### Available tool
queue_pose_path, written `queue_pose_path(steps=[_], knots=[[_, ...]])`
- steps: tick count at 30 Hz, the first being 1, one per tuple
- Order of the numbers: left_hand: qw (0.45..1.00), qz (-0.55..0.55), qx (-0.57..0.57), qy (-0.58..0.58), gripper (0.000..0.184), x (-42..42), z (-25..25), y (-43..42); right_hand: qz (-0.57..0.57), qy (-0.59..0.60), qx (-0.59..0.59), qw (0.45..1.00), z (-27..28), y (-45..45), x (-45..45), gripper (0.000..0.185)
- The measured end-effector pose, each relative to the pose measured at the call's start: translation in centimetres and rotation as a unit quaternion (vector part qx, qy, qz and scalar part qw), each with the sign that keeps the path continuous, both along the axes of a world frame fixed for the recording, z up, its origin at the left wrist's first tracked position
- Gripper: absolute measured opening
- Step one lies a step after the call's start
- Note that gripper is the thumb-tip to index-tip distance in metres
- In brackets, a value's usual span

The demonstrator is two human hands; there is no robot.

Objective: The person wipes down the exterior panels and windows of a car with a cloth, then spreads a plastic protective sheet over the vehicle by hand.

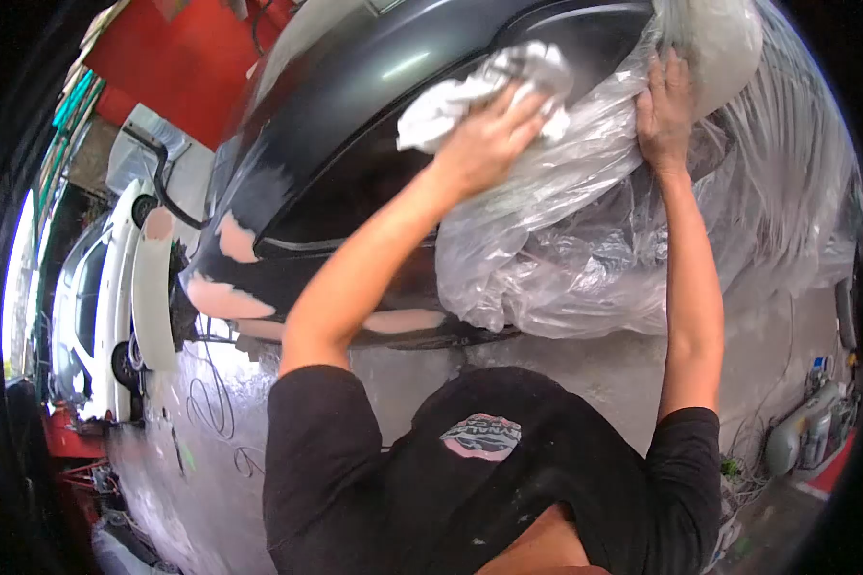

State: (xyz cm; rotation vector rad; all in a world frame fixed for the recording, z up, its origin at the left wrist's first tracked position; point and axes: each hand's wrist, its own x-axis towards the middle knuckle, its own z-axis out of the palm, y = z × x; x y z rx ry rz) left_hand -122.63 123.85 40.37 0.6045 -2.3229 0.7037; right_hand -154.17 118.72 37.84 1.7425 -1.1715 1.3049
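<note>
My left hand is closed on a crumpled white cloth, held against the dark car body. The hand and cloth are slightly blurred. To the right, my right hand lies with its fingers stretched out over clear plastic sheeting. This wrinkled sheeting covers the right part of the car and hangs in bunched folds along its side. Pinkish filler patches show on the car's lower left panels. Part of the cloth is hidden under my left fingers.
A white car stands at the far left, near a loose pale panel. Cables lie coiled on the concrete floor. At the right edge are a grey tank-like machine and tangled hoses.
</note>
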Motion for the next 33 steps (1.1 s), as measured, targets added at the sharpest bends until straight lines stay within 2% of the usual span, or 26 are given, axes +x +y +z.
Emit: queue_pose_path(steps=[1,4,7,9,11,13,15,16,17,19,20,22,23,24,25,27,30,33], knots=[[1.000,0.015,0.013,0.004,0.047,0.9,-2.2,1.4,0.004,0.004,0.001,1.000,-0.1,0.1,0.1,0.054],[0.988,0.020,0.149,0.025,0.050,2.7,-5.0,5.8,0.006,0.021,0.012,1.000,-0.3,0.8,-0.1,0.053],[0.991,0.003,0.135,-0.005,0.046,5.5,-7.7,8.0,0.009,0.034,0.028,0.999,0.0,0.9,-0.5,0.053],[0.988,0.003,0.142,-0.062,0.050,7.4,-7.8,8.9,0.019,0.049,0.042,0.998,0.6,1.6,-1.0,0.055],[0.997,-0.050,0.026,-0.046,0.046,9.0,-6.8,6.6,0.005,0.072,0.057,0.996,0.9,1.3,-1.6,0.052],[1.000,0.010,0.000,0.014,0.035,8.6,-1.8,5.7,0.009,0.072,0.085,0.994,1.9,2.0,-1.6,0.052],[0.990,0.119,0.005,0.076,0.040,8.1,3.2,5.0,0.015,0.043,0.127,0.991,3.7,3.9,-0.7,0.057],[0.986,0.076,-0.032,0.142,0.035,6.7,5.6,4.7,0.034,0.027,0.152,0.987,4.2,4.8,-0.1,0.053],[0.983,0.040,0.045,0.174,0.035,6.1,5.8,4.1,0.025,-0.001,0.141,0.990,4.5,5.6,0.8,0.054],[0.995,0.064,-0.019,0.077,0.034,5.7,3.2,3.0,0.016,-0.059,0.109,0.992,5.7,7.6,3.7,0.055],[0.995,0.063,0.016,0.073,0.036,5.9,2.7,2.8,0.009,-0.072,0.064,0.995,6.3,9.9,6.4,0.054],[0.994,0.063,0.055,0.074,0.040,5.8,2.5,3.0,0.008,0.017,-0.014,1.000,4.8,11.6,9.6,0.054],[0.993,0.061,0.089,0.058,0.043,6.2,1.4,3.7,0.079,0.067,0.055,0.993,3.5,12.3,11.4,0.054],[0.996,0.041,0.060,0.050,0.044,6.8,-0.5,4.2,0.151,0.116,0.122,0.974,1.9,12.9,12.9,0.054],[0.999,0.019,0.022,0.041,0.045,7.4,-2.2,4.1,0.144,0.174,0.151,0.962,-0.5,12.3,13.8,0.059],[0.997,0.052,0.056,0.024,0.041,8.6,-4.7,6.1,0.126,0.190,0.184,0.956,-3.2,13.1,15.5,0.064],[0.990,0.063,0.114,0.050,0.042,10.1,-7.3,9.0,0.119,0.199,0.182,0.956,-4.2,14.7,16.3,0.066],[0.983,0.091,0.159,0.033,0.045,12.3,-10.0,12.2,0.128,0.223,0.242,0.936,-4.8,15.9,16.0,0.065]])
